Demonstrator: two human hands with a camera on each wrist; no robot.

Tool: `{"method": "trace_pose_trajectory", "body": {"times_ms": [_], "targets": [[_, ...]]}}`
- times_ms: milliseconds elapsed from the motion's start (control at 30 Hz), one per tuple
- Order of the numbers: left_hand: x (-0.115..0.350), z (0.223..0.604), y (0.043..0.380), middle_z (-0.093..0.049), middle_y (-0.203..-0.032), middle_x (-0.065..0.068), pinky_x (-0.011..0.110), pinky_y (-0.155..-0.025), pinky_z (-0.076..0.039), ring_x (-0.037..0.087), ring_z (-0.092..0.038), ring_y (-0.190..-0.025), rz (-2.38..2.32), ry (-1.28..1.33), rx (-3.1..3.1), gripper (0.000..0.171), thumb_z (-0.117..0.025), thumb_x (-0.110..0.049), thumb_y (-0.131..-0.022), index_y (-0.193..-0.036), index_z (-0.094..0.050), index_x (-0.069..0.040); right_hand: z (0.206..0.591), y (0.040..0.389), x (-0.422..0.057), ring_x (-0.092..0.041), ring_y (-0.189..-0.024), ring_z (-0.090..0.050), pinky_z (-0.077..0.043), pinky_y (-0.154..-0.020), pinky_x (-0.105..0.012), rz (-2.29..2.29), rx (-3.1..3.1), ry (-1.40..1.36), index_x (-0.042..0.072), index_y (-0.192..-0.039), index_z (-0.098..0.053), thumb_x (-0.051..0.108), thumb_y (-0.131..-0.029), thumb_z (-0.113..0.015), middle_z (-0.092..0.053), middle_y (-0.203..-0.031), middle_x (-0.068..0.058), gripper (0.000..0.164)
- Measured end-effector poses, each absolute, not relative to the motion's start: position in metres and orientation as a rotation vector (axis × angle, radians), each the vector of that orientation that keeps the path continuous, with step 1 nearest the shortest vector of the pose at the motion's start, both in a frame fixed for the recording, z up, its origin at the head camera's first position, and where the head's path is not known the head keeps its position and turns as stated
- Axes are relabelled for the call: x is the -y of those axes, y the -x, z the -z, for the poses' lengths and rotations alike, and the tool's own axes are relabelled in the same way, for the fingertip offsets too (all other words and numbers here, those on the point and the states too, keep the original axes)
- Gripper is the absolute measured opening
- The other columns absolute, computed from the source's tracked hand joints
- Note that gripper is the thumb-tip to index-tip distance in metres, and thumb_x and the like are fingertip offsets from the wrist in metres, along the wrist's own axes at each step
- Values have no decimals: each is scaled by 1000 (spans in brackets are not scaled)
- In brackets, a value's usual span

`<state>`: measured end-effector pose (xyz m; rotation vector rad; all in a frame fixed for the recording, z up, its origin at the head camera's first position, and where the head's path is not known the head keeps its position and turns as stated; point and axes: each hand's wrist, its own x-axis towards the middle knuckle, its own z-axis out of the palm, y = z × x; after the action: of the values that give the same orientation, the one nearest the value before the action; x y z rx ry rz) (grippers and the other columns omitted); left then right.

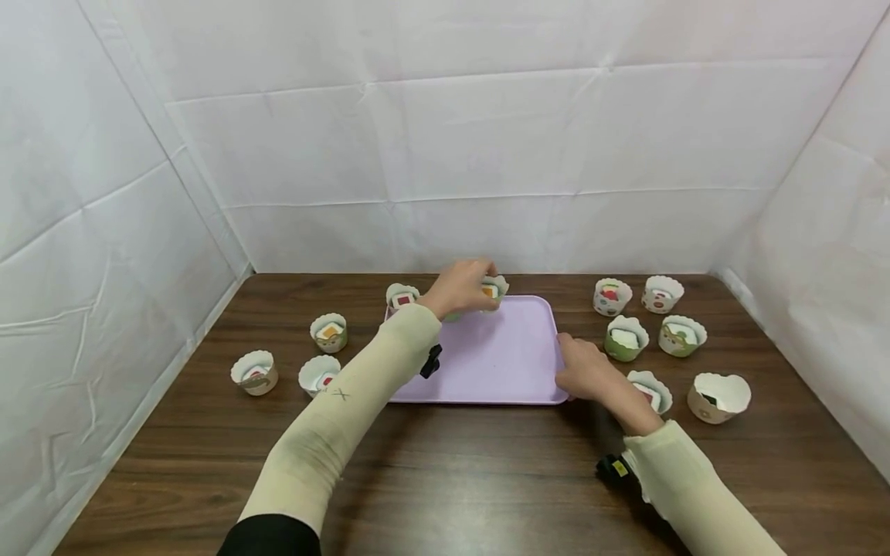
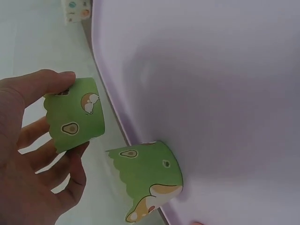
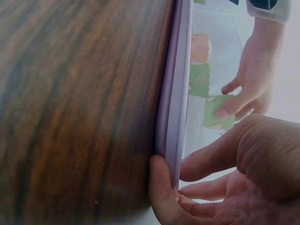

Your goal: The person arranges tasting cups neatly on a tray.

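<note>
Left hand (image 2: 28, 154) is at the tray's far edge, thumb and fingers curled round a green paper cup (image 2: 75, 121), held just off the tray beside a second green cup (image 2: 150, 176) that sits tipped at the rim. That cup looks feather-light and thin-walled, easy to crush; a soft pinch on the side wall, as now, seems the safe hold. Right hand (image 1: 589, 371) steadies the lilac tray (image 1: 494, 355) at its near right corner, thumb under the lip, fingers on top. The tray looks stiff, smooth and probably slippery. Out on the bench (image 1: 445, 479), more cups stand towards the left edge and the right edge. In the head view the left hand hides its cup almost wholly, and what the cups contain is too small to make out.
</note>
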<state>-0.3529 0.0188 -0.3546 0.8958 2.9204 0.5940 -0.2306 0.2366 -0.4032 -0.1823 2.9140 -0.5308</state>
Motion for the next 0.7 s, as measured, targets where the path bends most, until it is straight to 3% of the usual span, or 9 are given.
{"method": "trace_pose_trajectory", "body": {"times_ms": [300,567,700], "targets": [[-33,360,360,-63,-106,1,30,-81,-49,18,-53,-93,-395,-891,-2968,48,-73,-32,-79,-121,-57,-14,406,232,-239,-34,-94,-59,-54,-61,-29,573,-2911,181,-14,-139,-32,1,-77,-55,-50,-127,-34,68],[-38,368,358,-62,-109,-1,32,-81,-51,16,-54,-95,-262,-946,-2995,46,-74,-31,-79,-119,-59,-15,407,231,-238,-35,-98,-57,-55,-70,-34,548,-2926,185,-14,-139,-33,2,-77,-56,-50,-128,-34,68],[-38,371,357,-61,-110,0,34,-81,-51,16,-54,-97,-243,-955,-2999,46,-75,-29,-80,-120,-59,-15,406,231,-238,-34,-96,-58,-55,-66,-32,548,-2929,187,-14,-138,-34,1,-76,-56,-51,-126,-34,67]]}}
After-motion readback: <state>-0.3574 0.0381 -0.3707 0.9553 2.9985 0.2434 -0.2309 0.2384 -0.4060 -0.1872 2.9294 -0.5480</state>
